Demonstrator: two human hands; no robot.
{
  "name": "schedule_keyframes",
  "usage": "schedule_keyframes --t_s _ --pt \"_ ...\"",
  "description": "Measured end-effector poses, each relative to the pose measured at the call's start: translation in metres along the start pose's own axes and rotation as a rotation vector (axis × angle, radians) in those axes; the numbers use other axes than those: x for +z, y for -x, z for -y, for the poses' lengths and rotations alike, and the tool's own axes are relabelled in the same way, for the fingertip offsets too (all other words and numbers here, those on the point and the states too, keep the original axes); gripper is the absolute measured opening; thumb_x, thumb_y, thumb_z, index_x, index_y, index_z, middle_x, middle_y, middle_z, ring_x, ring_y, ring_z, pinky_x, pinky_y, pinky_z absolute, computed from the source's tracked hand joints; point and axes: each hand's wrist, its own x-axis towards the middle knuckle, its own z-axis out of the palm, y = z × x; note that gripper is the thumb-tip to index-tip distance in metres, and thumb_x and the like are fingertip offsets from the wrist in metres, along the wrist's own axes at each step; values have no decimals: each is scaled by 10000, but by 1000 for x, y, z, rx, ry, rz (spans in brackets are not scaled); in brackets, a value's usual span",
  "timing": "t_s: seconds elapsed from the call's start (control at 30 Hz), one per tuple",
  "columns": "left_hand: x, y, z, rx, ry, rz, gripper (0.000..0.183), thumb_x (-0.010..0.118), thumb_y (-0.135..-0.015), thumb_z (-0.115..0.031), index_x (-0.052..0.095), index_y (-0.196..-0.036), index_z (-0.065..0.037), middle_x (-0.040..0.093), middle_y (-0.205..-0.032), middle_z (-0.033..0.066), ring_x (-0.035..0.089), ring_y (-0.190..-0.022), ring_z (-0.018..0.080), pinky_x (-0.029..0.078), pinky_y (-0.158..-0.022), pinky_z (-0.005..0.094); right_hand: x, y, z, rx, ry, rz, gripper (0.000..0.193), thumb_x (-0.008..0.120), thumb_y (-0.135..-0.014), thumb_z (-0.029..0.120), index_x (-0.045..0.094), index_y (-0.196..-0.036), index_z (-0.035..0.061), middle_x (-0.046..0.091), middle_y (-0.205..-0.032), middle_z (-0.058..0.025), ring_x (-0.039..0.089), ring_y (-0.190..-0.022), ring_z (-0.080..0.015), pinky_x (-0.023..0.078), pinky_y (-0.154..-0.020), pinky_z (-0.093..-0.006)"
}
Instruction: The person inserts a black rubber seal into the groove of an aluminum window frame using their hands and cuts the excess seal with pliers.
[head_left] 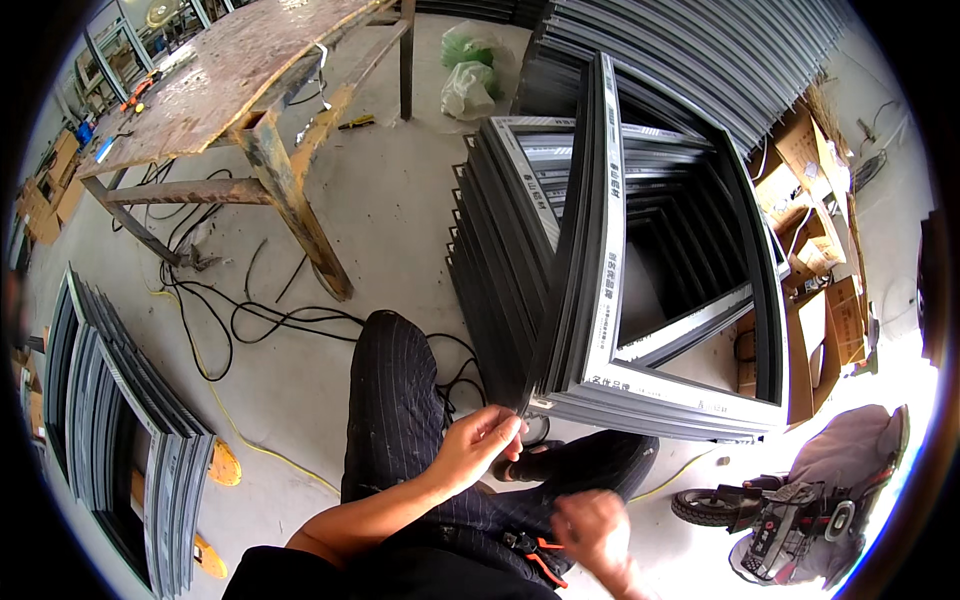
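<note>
My left hand (485,440) is closed in a pinch at the lower left corner of a leaning metal frame (608,250). Between its fingertips is what looks like the end of a thin black strip (527,396), running up beside the frame. The frame is grey with a pale printed film and leans on a stack of similar dark frames (500,270). Over my lap, apart from the frames, my right hand (595,530) is smeared by motion, its fingers seemingly curled. Close to it, an orange-handled hand tool (548,562) lies against my dark striped trousers.
A worn table (230,75) stands at upper left, cables (285,318) trailing beneath. More frames (135,430) rest at left on yellow supports. Ribbed dark profiles (690,50) fill the upper right, beside cardboard boxes (825,330). A small wheeled vehicle (790,520) is lower right.
</note>
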Motion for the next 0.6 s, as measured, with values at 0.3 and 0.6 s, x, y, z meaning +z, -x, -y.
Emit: schedule_keyframes --t_s 0.3,0.6 --pt "4 -3 -9 -77 2 -38 297 475 -1024 -271 618 -1003 -12 561 -772 6 491 -699 76 403 -670 226 59 90 22 454 -71 423 289 715 -779 268 687 -1004 90 616 -1052 -140 572 -982 -370 455 -890 -502" --pt "6 -7 -13 -123 -52 -107 204 533 -990 -199 627 -969 -20 554 -773 0 463 -690 53 360 -611 198 57 73 5 318 100 506 476 744 -716 276 635 -1147 105 585 -1063 -90 576 -954 -298 475 -839 -427"
